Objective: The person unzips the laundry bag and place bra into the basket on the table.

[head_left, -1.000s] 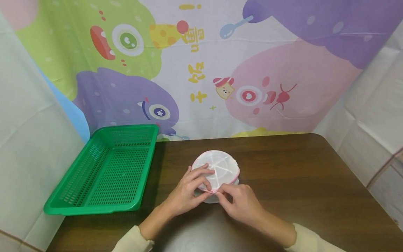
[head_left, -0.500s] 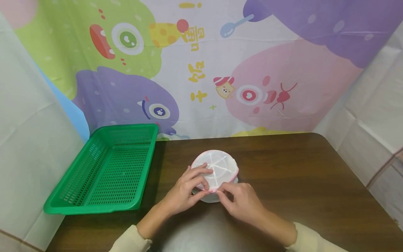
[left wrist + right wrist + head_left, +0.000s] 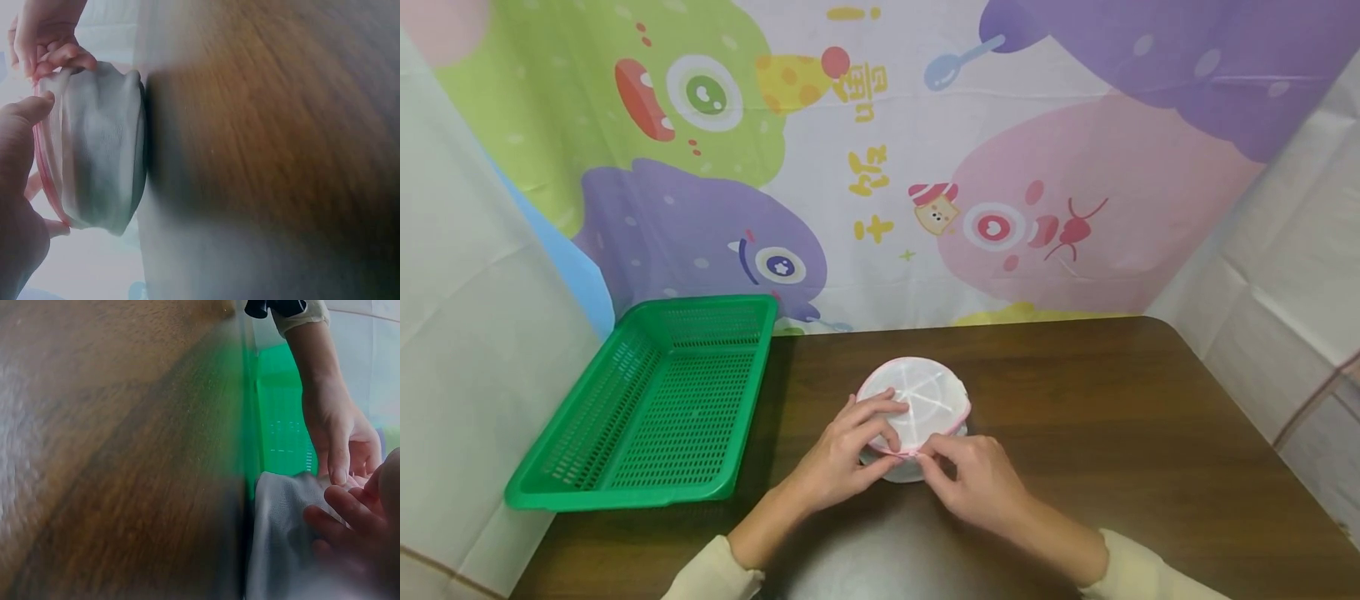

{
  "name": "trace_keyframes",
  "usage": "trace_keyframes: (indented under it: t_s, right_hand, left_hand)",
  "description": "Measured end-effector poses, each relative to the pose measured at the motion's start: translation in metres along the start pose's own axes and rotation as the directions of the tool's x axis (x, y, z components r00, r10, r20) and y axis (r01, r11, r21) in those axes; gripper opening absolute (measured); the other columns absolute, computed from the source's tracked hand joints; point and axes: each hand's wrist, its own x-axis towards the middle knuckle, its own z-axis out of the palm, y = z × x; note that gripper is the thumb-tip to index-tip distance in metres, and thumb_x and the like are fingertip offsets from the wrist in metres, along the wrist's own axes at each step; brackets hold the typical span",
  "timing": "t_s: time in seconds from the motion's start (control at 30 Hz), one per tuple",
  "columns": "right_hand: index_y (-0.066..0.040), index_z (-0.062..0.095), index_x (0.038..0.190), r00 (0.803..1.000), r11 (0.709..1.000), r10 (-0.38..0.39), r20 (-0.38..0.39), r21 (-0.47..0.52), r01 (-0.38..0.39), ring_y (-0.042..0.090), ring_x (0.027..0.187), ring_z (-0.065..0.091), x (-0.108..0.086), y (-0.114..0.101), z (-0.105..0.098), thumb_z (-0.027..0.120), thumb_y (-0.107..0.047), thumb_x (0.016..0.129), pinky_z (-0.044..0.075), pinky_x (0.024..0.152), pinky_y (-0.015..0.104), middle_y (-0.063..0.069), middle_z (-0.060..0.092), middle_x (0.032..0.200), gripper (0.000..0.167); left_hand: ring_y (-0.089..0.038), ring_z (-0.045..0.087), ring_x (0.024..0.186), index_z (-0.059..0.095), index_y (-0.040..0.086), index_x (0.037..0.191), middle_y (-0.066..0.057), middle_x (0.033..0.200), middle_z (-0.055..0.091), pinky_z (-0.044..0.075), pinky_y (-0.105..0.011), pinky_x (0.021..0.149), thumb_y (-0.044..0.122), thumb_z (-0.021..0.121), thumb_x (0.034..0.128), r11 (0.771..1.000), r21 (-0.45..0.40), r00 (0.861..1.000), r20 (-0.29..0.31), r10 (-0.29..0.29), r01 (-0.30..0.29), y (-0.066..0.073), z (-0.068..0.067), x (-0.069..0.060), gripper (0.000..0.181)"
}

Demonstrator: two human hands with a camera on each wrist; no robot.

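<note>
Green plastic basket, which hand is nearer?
Left. The left hand is right of the green plastic basket, holding the round mesh bag; the right hand is farther right, at the bag's near edge.

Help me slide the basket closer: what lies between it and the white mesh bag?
In the head view: bare tabletop, then the left hand holding the bag.

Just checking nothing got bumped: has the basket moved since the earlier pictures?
No. The basket sits as before against the back edge of the table.
</note>
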Motion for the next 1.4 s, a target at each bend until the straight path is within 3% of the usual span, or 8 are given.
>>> trace_keyframes:
  t_s: [0.27, 0.47, 0.7, 1.0, 1.4]
  right_hand:
    - [-0.017, 0.077, 0.083, 1.000, 1.000, -0.006, 0.011, 0.013, 0.006, -0.012, 0.061, 0.041, -0.0008, -0.0005, 0.0022, 0.081, -0.006, 0.092, 0.036, 0.056, 0.009, -0.013, 0.071, 0.067, 0.015]
    - [-0.017, 0.077, 0.084, 1.000, 1.000, -0.019, 0.004, 0.009, 0.019, -0.008, 0.058, 0.044, -0.0016, -0.0005, 0.0027, 0.081, -0.006, 0.092, 0.036, 0.056, 0.009, -0.013, 0.071, 0.068, 0.015]
    - [-0.018, 0.079, 0.085, 1.000, 1.000, -0.016, -0.014, 0.007, 0.016, -0.014, 0.061, 0.036, -0.0022, 0.0004, 0.0010, 0.082, -0.006, 0.091, 0.034, 0.056, 0.008, -0.013, 0.071, 0.068, 0.014]
    - [-0.017, 0.079, 0.085, 0.999, 1.000, -0.025, -0.020, 0.000, 0.025, -0.003, 0.057, 0.051, -0.0010, 0.0003, 0.0014, 0.082, -0.006, 0.090, 0.040, 0.057, 0.011, -0.012, 0.073, 0.069, 0.013]
    - [-0.021, 0.076, 0.082, 1.000, 1.000, -0.016, -0.008, -0.011, 0.016, -0.013, 0.062, 0.038, -0.0003, -0.0015, 0.0031, 0.081, -0.008, 0.091, 0.033, 0.056, 0.009, -0.016, 0.066, 0.065, 0.017]
  left_hand:
    - [-0.041, 0.060, 0.156, 0.070, 0.017, 0.095, -0.008, 0.147, 0.075, 0.038, -0.091, 0.119, 0.010, 0.094, 0.0898, 1.000, -0.002, 1.000, 0.017, -0.012, 0.012, 0.0029, 0.0018, 0.0016, 0.026]
    - [-0.041, 0.060, 0.157, 0.070, 0.017, 0.096, -0.008, 0.148, 0.074, 0.038, -0.090, 0.119, 0.010, 0.092, 0.0918, 1.000, -0.002, 1.000, 0.018, 0.011, -0.011, 0.0008, 0.0004, 0.0006, 0.024]
    - [-0.042, 0.062, 0.154, 0.069, 0.017, 0.095, -0.008, 0.147, 0.074, 0.041, -0.091, 0.115, 0.008, 0.093, 0.0906, 0.999, -0.014, 0.999, -0.006, 0.036, -0.036, -0.0043, -0.0018, -0.0026, 0.026]
    - [-0.039, 0.064, 0.153, 0.069, 0.017, 0.094, -0.007, 0.146, 0.075, 0.041, -0.087, 0.119, 0.007, 0.095, 0.0889, 1.000, 0.009, 1.000, -0.008, 0.015, -0.015, -0.0022, -0.0024, -0.0021, 0.028]
    - [-0.039, 0.063, 0.153, 0.069, 0.016, 0.095, -0.008, 0.146, 0.075, 0.039, -0.087, 0.121, 0.008, 0.095, 0.0885, 1.000, 0.012, 1.000, 0.007, -0.003, 0.003, 0.0018, 0.0018, 0.0008, 0.028]
